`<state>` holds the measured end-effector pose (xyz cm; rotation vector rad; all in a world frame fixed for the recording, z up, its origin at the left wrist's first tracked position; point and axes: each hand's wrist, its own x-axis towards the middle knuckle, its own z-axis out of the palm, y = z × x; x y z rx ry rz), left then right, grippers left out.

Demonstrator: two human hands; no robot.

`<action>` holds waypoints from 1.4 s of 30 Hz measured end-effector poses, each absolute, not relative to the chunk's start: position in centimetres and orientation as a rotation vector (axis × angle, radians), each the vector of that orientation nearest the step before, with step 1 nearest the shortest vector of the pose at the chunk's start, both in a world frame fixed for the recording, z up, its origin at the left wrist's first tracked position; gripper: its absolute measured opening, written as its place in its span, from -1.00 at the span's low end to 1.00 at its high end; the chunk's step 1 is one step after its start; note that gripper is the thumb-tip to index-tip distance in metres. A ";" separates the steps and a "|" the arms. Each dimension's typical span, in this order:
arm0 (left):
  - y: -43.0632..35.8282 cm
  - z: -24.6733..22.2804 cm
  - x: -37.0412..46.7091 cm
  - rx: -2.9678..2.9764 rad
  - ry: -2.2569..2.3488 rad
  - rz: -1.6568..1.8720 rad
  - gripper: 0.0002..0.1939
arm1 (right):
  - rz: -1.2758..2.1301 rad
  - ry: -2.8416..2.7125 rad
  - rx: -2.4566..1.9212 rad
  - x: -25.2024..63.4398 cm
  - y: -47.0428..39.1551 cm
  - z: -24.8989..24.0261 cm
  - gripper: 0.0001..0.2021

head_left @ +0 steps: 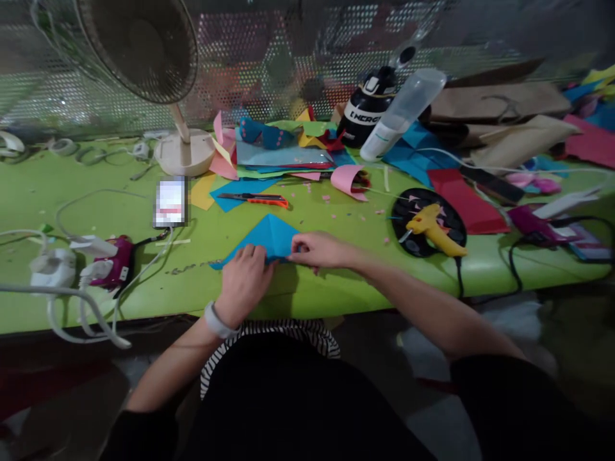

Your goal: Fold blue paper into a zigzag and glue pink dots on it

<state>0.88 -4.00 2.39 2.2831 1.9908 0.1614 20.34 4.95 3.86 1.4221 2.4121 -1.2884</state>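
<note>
Blue paper [271,232], creased down its middle, lies on the green surface [327,296] directly before the person, with 2 hands at it: the left hand [246,274] rests its fingers over the lower left part, though whether it grips there I cannot tell, and the right hand [313,250] pinches the right corner. Beyond the paper lies an orange-and-black utility knife [254,199]; to the right, a yellow glue gun [436,234] rests on a round black tray [402,208].

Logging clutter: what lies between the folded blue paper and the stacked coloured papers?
In the head view: an orange-handled utility knife, blue paper sheet, pink scraps.
</note>
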 end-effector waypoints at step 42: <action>-4.9 3.2 -11.1 1.145 1.777 0.246 -0.55 | -1.479 2.314 1.398 20.0 4.9 0.9 -0.71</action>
